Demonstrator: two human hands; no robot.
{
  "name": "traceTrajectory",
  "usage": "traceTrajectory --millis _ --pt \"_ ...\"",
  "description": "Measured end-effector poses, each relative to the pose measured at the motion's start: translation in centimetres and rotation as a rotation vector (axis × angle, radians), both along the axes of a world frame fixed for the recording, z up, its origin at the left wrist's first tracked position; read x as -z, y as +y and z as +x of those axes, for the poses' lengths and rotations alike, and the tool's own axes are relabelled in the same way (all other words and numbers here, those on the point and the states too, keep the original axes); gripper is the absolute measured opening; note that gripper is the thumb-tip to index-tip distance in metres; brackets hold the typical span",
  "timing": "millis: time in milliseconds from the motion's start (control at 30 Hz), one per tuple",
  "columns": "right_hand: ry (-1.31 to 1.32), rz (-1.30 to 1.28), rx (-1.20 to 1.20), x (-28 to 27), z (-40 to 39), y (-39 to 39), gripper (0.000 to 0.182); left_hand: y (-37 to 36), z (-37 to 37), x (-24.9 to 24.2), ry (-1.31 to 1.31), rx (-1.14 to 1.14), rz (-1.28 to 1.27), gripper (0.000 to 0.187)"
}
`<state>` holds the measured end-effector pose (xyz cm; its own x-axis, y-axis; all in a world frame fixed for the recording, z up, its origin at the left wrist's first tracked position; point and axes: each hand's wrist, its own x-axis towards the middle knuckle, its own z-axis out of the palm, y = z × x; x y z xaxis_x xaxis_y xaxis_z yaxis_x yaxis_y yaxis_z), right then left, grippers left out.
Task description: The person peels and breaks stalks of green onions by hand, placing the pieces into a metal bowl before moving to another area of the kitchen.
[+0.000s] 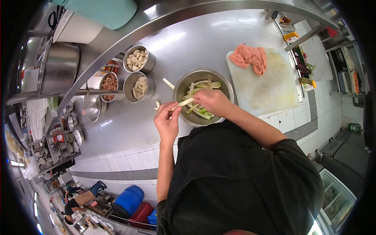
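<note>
Between my two hands is a pale scallion stalk (185,103), white to light green, held over the near-left rim of a steel bowl (231,92). My left hand (167,118) pinches its left end between thumb and fingers, just outside the bowl. Closed on the other end, my right hand (212,102) is above the bowl and hides part of what lies inside. Several green and white scallion pieces (203,113) fill the bowl. One white piece (168,83) lies on the steel counter left of the bowl, and a small scrap (157,105) is near my left fingertips.
Steel pots hold garlic cloves (137,60), pale cut strips (140,87) and small brownish pieces (109,82). To the right, an orange cloth (250,58) rests on a white cutting board (270,92). A metal shelf rail (117,47) arches overhead. Another person (80,201) is far off at lower left.
</note>
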<state>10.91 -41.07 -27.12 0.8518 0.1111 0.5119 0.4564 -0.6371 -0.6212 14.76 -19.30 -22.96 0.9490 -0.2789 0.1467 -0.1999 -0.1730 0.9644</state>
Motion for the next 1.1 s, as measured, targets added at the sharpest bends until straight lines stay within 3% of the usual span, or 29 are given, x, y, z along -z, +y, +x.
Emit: traceTrajectory --millis 100,167,333,400,600,700,767,833,900,967,1100 --pt "0.071 -0.009 0.013 -0.4 -0.3 -0.3 0.014 0.7 -0.3 -0.7 0.035 0.037 -0.02 0.018" --pt "-0.11 -0.03 -0.048 -0.5 0.0 -0.4 0.018 1.3 -0.2 -0.7 -0.006 0.035 0.044 0.019" --pt "-0.197 -0.007 0.031 -0.9 0.3 0.3 0.016 0.7 -0.3 -1.7 -0.121 0.041 0.151 0.016" --pt "-0.249 -0.021 0.064 -1.5 0.4 0.2 0.016 -0.2 -0.6 -1.9 0.144 -0.111 -0.042 0.014" --pt "-0.282 0.06 0.026 0.4 0.0 -0.1 0.014 2.0 0.6 0.3 0.587 -0.155 -0.334 0.024" --pt "-0.156 -0.012 0.075 1.4 -0.3 -2.5 0.019 4.1 1.0 2.1 0.562 -0.281 -0.352 0.021" --pt "0.043 -0.258 0.234 0.9 0.6 -4.1 0.026 5.8 0.9 3.7 0.543 -0.341 -0.303 0.018" --pt "0.089 -0.186 0.194 0.0 0.8 -3.2 0.03 6.5 0.6 4.4 0.677 -0.333 -0.297 0.017" --pt "0.076 0.023 -0.053 -1.2 1.1 -0.6 0.029 4.9 0.1 3.6 0.707 -0.31 -0.297 0.017" --pt "0.014 0.004 -0.112 -1.9 1.4 2.4 0.027 3.2 0.1 2.9 0.692 -0.114 -0.254 0.014" --pt "-0.039 -0.012 -0.225 -1.2 2.1 4.1 0.027 1.5 0.0 1.4 0.683 -0.044 -0.329 0.023"
